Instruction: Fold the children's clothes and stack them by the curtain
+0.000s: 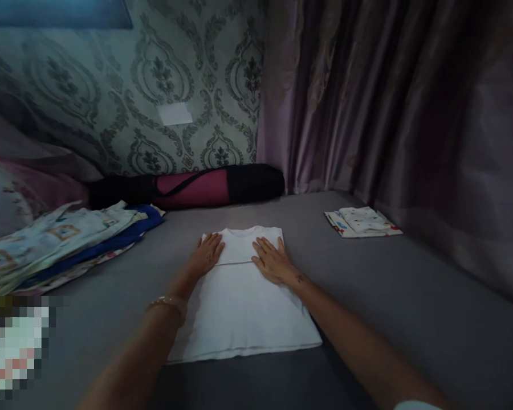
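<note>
A white shirt (248, 307) lies spread on the grey bed sheet, its neckline away from me and its hem towards me. A crosswise edge or fold line runs over its upper part. My left hand (207, 253) rests flat on the shirt's upper left side, fingers stretched out. On the upper right side lies my right hand (272, 260), also flat with its fingers apart. Neither hand grips the cloth. A bangle (169, 306) circles my left wrist.
Layered clothes (77, 233) lie at the left, with a blue piece among them. Small folded clothes (362, 221) sit at the right on the grey sheet (367, 285). A long black and maroon bag (192, 188) lies along the wall. Curtains (325, 102) hang at the right.
</note>
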Action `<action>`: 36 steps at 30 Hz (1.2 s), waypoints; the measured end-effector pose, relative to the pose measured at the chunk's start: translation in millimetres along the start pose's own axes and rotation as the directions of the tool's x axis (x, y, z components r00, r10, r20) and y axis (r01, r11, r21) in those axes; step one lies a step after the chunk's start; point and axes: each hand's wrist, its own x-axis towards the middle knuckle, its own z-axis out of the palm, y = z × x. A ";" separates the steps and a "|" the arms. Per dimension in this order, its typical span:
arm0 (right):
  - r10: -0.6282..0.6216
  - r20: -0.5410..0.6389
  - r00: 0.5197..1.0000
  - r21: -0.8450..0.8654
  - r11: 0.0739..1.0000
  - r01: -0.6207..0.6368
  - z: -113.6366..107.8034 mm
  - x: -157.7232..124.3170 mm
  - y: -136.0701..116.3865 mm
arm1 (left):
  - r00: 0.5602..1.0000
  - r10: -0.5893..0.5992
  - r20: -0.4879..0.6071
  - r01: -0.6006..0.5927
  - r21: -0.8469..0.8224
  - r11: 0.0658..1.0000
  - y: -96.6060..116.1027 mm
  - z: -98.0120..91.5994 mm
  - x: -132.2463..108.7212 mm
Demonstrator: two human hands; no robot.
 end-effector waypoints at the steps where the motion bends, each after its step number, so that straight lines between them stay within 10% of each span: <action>1: 0.011 0.007 1.000 0.000 1.000 -0.011 -0.3 0.3 -0.5 | 1.000 -0.008 0.017 0.008 -0.008 1.000 -1.6 3.7 -1.1; 21: 0.023 0.095 0.995 0.018 1.000 -0.025 -2.4 1.1 1.1 | 1.000 -0.021 0.003 0.021 0.078 0.997 -4.6 7.8 -1.5; 29: 0.026 0.127 0.992 0.017 0.999 -0.029 -10.9 1.9 -2.7 | 0.946 0.095 -0.310 -0.011 0.262 0.965 32.6 -30.7 -24.1; 36: -0.086 0.070 0.994 -0.032 0.996 0.088 -20.8 -35.0 -30.2 | 0.991 0.090 -0.104 -0.063 0.235 0.970 77.2 -20.6 -75.7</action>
